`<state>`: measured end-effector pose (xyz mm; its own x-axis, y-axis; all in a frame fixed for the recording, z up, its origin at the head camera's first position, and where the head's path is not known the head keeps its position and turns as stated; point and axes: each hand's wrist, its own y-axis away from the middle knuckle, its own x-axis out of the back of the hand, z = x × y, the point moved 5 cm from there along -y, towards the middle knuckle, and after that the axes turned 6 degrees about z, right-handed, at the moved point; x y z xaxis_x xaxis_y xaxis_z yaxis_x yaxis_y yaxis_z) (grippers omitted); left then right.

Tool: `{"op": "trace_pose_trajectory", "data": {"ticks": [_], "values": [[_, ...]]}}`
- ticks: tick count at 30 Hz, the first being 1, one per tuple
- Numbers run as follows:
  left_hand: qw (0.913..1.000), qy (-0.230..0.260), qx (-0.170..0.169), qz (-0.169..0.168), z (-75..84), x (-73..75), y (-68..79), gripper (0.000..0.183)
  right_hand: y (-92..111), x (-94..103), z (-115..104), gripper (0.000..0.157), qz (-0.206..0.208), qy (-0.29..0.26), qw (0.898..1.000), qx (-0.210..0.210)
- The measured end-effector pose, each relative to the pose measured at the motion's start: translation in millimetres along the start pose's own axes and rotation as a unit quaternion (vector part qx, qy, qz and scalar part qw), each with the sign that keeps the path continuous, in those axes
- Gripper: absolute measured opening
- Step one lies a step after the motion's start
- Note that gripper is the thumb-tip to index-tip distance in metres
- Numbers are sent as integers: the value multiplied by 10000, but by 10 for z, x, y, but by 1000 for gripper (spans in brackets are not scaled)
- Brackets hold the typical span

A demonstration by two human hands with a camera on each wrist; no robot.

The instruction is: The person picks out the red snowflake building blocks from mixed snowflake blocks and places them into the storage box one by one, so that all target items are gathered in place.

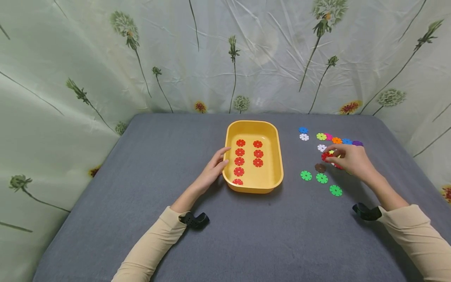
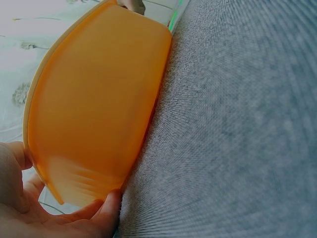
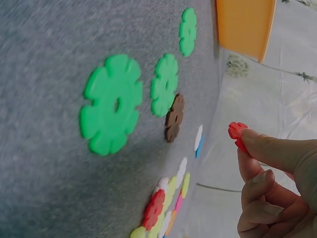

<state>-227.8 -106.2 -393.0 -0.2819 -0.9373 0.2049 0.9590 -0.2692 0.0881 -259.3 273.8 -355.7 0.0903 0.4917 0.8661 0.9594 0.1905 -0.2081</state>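
My left hand (image 1: 211, 168) holds the left side of a yellow plastic tray (image 1: 266, 176), with fingers at its rim and against its outer wall in the left wrist view. Inside the tray lie red notched discs (image 1: 239, 161) in a longer left column and a right column of three. On the right, my right hand (image 1: 356, 160) pinches a red notched disc (image 3: 237, 131) between thumb and index finger, raised over the loose discs. Below it in the right wrist view lies another red disc (image 3: 154, 210) among white and yellow ones.
Several green discs (image 1: 322, 178) and a brown disc (image 1: 320, 168) lie between tray and right hand. Further back are blue (image 1: 303, 130), white (image 1: 304, 137), orange (image 1: 336, 140) and purple discs (image 1: 357, 143). A flower-patterned curtain (image 1: 211, 58) hangs behind the grey table (image 1: 225, 243).
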Motion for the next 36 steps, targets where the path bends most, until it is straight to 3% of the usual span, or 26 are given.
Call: {"op": "trace_pose_trajectory", "data": {"ticks": [6, 13, 22, 36], "values": [[10000, -4, -43, 11, -4, 3, 7, 49, -28, -10, -71, 23, -34, 81, 10000, 45], [9997, -31, -176, 168, -288, 25, -145, 47, -37, -8, -182, 23, 59, 37, 9993, 356], [9997, -7, -172, 177, -288, 20, -148, 46, -30, -15, -312, 23, 364, 53, 9969, 702], [9995, 7, -217, 218, -283, 20, -149, 46, -43, -97, -605, 22, 118, -98, 9961, 868]]}}
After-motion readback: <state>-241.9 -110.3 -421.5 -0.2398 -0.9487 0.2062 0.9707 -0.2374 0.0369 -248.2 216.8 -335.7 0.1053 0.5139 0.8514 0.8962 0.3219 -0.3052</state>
